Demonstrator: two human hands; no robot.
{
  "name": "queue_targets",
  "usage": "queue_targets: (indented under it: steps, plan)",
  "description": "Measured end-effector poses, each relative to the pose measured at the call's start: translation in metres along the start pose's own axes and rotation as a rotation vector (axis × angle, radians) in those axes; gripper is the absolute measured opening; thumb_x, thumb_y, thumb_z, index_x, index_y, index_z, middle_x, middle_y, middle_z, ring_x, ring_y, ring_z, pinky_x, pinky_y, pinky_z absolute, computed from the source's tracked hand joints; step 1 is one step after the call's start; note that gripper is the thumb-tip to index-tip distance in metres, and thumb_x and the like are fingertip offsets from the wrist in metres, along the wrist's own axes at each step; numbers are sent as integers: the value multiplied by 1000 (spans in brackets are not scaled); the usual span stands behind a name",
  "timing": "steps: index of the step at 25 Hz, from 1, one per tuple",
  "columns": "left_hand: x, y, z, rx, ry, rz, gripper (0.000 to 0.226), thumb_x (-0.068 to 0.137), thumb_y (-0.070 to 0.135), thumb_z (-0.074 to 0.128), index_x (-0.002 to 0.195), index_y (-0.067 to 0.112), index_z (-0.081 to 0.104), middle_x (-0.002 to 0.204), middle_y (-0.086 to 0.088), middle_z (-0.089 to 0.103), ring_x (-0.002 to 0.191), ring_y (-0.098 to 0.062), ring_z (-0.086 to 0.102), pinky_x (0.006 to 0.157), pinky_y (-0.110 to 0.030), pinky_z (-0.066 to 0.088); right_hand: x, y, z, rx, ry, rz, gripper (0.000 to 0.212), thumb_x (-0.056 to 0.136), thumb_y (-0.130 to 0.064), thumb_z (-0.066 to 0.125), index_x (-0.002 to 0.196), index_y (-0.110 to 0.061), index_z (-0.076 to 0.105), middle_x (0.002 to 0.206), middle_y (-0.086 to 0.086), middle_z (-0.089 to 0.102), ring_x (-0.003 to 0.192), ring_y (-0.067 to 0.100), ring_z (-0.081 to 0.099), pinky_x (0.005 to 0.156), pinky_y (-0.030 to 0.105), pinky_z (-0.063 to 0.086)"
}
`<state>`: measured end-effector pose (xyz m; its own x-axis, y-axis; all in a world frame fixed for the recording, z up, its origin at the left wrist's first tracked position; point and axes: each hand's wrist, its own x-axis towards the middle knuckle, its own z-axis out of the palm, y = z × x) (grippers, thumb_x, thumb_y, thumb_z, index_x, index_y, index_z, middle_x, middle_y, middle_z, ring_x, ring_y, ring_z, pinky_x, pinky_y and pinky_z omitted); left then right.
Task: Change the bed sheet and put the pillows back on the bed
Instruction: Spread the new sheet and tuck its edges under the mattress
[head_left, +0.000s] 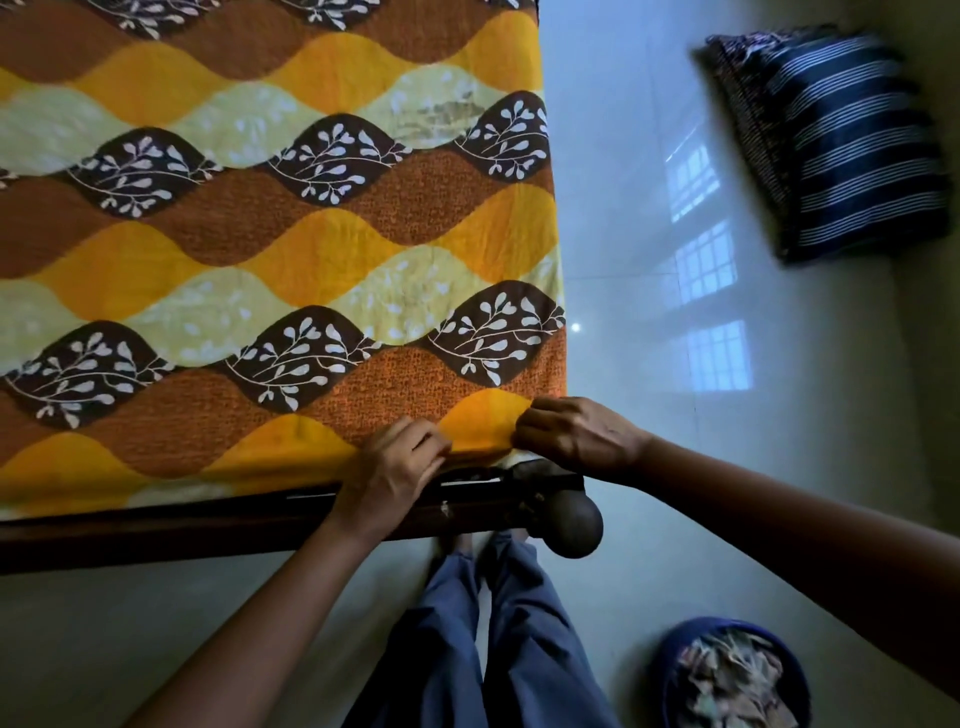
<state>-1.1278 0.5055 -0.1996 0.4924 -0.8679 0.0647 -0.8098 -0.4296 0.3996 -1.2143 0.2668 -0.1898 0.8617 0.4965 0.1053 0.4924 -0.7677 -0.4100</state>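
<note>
Head view: bed's near right corner.
Fingers: left hand and right hand pinch the bed sheet fold.
Risk: uneven tug could drag it askew.

The bed, dark wooden frame along its near side, carries a bed sheet of brown, orange and pale yellow waves with white leaf sprigs, spread flat away from the left hand and right hand, which pinch its near corner. On the glossy pale floor, a dark striped pillow lies well beyond the right hand. A blue tub of scraps sits on the near side of that hand.
</note>
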Motion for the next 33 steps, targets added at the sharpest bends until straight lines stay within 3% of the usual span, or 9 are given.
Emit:
queue_targets:
  steps: [9,11,14,18,22,25,27,30,33]
  plan:
    - [5,2,-3,-173,-243,-96,26,55,1,87,70,9,66,67,-2,62,61,-20,62,52,-27,53,12,-2,-8,176,-213,63,7,78,-9,68,74,-7,63,69,9,60,62,26,58,51,30,47]
    - [5,6,-4,-199,-243,-134,21,62,4,84,75,8,68,72,-3,63,67,-19,62,59,-24,52,14,-11,-16,271,-170,290,5,81,-7,65,81,-7,70,77,11,67,68,27,63,58,34,52]
    - [2,22,-21,-364,-140,-350,12,79,13,72,91,8,71,85,-3,65,82,-16,58,69,-10,36,1,-39,-35,430,56,832,19,91,-17,59,103,-12,73,103,6,73,89,23,68,77,27,49]
    - [8,63,-45,-533,-73,-664,22,89,25,60,107,14,67,100,1,60,93,-12,54,72,-19,42,-11,-66,-59,622,240,1219,22,92,-25,57,106,-17,72,102,3,73,94,16,67,78,21,47]
    - [39,109,-58,-715,-51,-867,26,92,25,55,116,17,61,100,-1,61,95,-15,58,64,-18,42,-25,-61,-91,922,386,1258,23,95,-25,53,108,-18,70,97,1,72,87,14,68,85,36,54]
    - [75,140,-59,-835,58,-1005,30,94,25,52,122,15,57,111,-5,61,102,-20,57,77,-24,39,-42,-35,-127,1056,420,1250,26,97,-25,47,114,-18,66,99,0,68,93,19,65,83,33,52]
    - [105,162,-59,-912,116,-1085,33,95,27,49,125,15,54,120,-7,59,109,-23,55,83,-28,41,-58,-11,-150,1005,366,1206,29,97,-33,46,118,-21,63,106,-1,66,104,20,61,93,38,49]
    - [161,200,-60,-1051,200,-1112,37,97,20,46,132,9,48,137,-10,49,125,-24,47,104,-34,36,-86,31,-185,996,352,1210,37,96,-40,46,125,-21,58,112,-5,58,113,16,53,102,40,43]
    - [209,236,-71,-1162,258,-1072,41,99,18,40,138,7,39,136,-2,44,128,-18,40,96,-24,30,-108,64,-215,1064,400,1199,40,95,-43,47,126,-20,56,119,-3,56,120,17,50,105,41,41]
